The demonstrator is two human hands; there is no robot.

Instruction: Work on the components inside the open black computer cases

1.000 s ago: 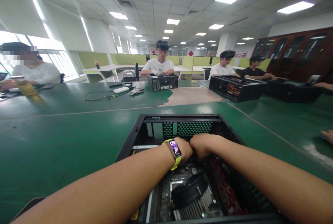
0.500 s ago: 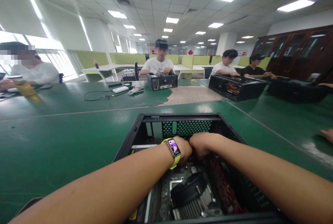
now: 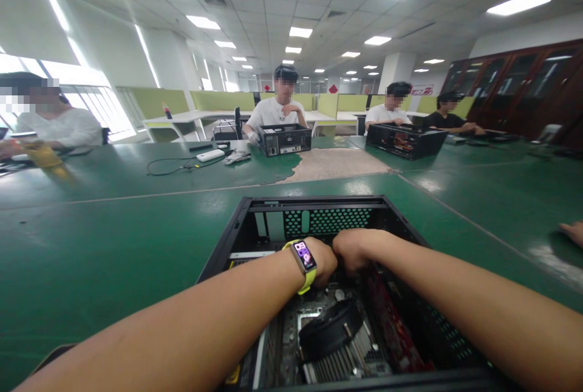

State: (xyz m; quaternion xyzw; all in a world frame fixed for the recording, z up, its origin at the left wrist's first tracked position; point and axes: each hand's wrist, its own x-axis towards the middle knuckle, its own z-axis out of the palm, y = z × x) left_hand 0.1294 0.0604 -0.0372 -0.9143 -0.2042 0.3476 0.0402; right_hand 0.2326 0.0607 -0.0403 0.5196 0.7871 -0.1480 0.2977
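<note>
A black computer case (image 3: 314,200) lies open before me on the green table. Both of my hands reach down into its far part, close together. My left hand (image 3: 322,261), with a yellow-banded watch (image 3: 304,257) at the wrist, has its fingers hidden below. Beside it, my right hand (image 3: 350,249) is bent downward, and its fingertips are out of sight too. What either hand touches cannot be seen. Nearer to me in the case are a black round fan (image 3: 330,330) on a metal heatsink (image 3: 339,367) and a red card (image 3: 394,325).
Across the green table (image 3: 113,240), people sit at other open cases (image 3: 286,140) (image 3: 405,140). A cable (image 3: 168,168), a white device (image 3: 210,155) and gloves (image 3: 237,157) lie at the far left. Another person's hand (image 3: 571,231) rests at the right edge.
My hands have hardly moved. The person opposite has raised one hand toward the chin. At the far right, the large black case has left its place, and the case beside it appears turned.
</note>
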